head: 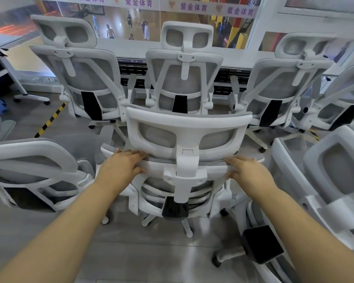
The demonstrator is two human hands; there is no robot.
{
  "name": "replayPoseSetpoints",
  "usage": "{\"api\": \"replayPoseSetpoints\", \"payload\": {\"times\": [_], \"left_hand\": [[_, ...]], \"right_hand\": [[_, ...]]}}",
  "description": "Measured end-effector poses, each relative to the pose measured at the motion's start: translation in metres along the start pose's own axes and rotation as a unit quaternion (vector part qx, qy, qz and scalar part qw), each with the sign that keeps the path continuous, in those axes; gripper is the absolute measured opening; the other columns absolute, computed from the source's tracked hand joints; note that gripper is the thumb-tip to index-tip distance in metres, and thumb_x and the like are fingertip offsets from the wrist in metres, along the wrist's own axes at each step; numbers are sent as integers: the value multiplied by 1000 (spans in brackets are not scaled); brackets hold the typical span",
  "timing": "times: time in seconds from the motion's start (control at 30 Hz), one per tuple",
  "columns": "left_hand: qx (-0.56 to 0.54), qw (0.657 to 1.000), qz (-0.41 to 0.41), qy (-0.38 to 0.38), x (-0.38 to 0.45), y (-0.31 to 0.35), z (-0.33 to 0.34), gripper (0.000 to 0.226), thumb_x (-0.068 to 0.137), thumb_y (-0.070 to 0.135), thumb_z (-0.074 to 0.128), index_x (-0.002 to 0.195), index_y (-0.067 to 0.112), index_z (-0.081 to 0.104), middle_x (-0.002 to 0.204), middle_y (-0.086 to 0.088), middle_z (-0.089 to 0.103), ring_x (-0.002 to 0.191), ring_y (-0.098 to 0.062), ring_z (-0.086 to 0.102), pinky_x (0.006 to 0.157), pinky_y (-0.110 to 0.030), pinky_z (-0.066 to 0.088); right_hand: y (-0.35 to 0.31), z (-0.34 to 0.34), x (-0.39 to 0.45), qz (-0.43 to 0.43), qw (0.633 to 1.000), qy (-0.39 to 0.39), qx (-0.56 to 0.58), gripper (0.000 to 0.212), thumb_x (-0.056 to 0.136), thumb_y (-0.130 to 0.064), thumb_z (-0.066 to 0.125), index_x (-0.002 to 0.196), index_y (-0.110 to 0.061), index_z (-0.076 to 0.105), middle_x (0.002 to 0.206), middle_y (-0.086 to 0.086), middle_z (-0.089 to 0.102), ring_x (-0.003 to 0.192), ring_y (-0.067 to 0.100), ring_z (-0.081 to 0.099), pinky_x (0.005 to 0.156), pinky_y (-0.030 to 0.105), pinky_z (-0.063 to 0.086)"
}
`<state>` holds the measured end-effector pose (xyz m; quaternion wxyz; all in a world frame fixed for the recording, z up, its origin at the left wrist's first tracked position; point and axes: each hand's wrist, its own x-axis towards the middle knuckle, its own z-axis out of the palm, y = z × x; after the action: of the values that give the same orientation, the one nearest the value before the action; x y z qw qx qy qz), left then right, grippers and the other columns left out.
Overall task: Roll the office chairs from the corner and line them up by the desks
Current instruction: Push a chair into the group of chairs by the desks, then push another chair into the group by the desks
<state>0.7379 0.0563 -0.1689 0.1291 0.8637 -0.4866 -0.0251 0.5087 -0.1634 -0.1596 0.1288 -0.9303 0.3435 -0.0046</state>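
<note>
At the left edge of the frame a grey-and-white chair [35, 170] stands with its back toward the camera. Just right of it, the left hand [121, 166] rests on the top rail of the centre chair [184, 160], fingers [135, 155] straight and close together over the edge. The right hand [246, 172] presses the same rail, fingers extended. Three more chairs [184, 78] line the long white surface [233, 53] across the upper frame.
</note>
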Motion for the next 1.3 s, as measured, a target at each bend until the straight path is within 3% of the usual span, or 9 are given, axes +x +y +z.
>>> {"api": "replayPoseSetpoints", "payload": {"times": [0.3, 0.47, 0.6, 0.7, 0.9, 1.03, 1.13, 1.2, 1.3], "left_hand": [[28, 1000, -5, -7, -2, 4, -1, 46, 87, 28, 60, 131, 18, 51, 135, -4, 52, 120, -27, 48, 102, -37, 32], [51, 997, -47, -20, -12, 18, -13, 48, 89, 36, 55, 135, 29, 43, 135, 6, 48, 120, -20, 47, 84, -35, 47], [51, 998, -49, -1, -31, 30, -19, 39, 88, 42, 54, 125, 29, 51, 128, 8, 53, 104, -17, 57, 67, -30, 44], [68, 996, -48, -36, -51, 39, -19, 38, 88, 45, 52, 123, 30, 53, 120, 8, 58, 104, -16, 56, 69, -31, 44], [90, 989, 32, -115, -82, 73, -8, 32, 89, 43, 51, 117, 28, 56, 121, 4, 57, 110, -18, 52, 85, -35, 47], [87, 979, 82, -165, -96, 100, 4, 34, 87, 48, 53, 115, 27, 58, 117, 4, 59, 107, -18, 53, 85, -37, 48], [93, 971, 130, -177, -105, 128, 14, 31, 88, 49, 52, 111, 29, 59, 113, 4, 60, 101, -17, 55, 79, -34, 49], [98, 965, 161, -183, -108, 147, 21, 29, 87, 50, 52, 109, 32, 59, 110, 6, 61, 98, -17, 56, 75, -33, 49], [91, 959, 201, -180, -108, 181, 27, 24, 86, 50, 54, 96, 30, 60, 99, 6, 62, 89, -17, 57, 67, -31, 46]], "right_hand": [[1, -4, -3, -10, 1000, -5, -26, 42, 90, -33, 54, 131, -29, 46, 135, -8, 47, 119, 26, 45, 91, 37, 41], [-1, -22, -10, -29, 998, -32, -53, 46, 89, -43, 54, 132, -28, 46, 135, -6, 47, 119, 21, 47, 87, 37, 44], [2, -36, -36, -31, 998, -33, -43, 48, 88, -46, 54, 132, -29, 46, 135, -4, 49, 118, 20, 47, 93, 39, 44], [8, -38, -69, -30, 998, -51, -27, 46, 88, -47, 55, 129, -29, 49, 131, -5, 54, 115, 17, 51, 93, 38, 45], [22, -22, -156, 34, 995, -88, -11, 44, 87, -45, 57, 127, -28, 51, 124, -1, 58, 111, 21, 53, 90, 37, 46], [37, -13, -218, 83, 990, -112, -20, 38, 86, -47, 56, 118, -27, 55, 111, -3, 62, 101, 20, 55, 82, 37, 48], [54, -9, -262, 132, 984, -117, -14, 39, 86, -48, 56, 120, -30, 53, 111, -9, 59, 107, 20, 55, 82, 35, 47], [65, -11, -288, 164, 982, -95, -18, 34, 87, -47, 54, 116, -29, 55, 108, -7, 59, 105, 20, 55, 77, 34, 46], [81, -15, -320, 212, 975, 13, -61, 38, 89, -45, 53, 120, -24, 55, 118, -1, 58, 107, 22, 53, 78, 34, 47]]}}
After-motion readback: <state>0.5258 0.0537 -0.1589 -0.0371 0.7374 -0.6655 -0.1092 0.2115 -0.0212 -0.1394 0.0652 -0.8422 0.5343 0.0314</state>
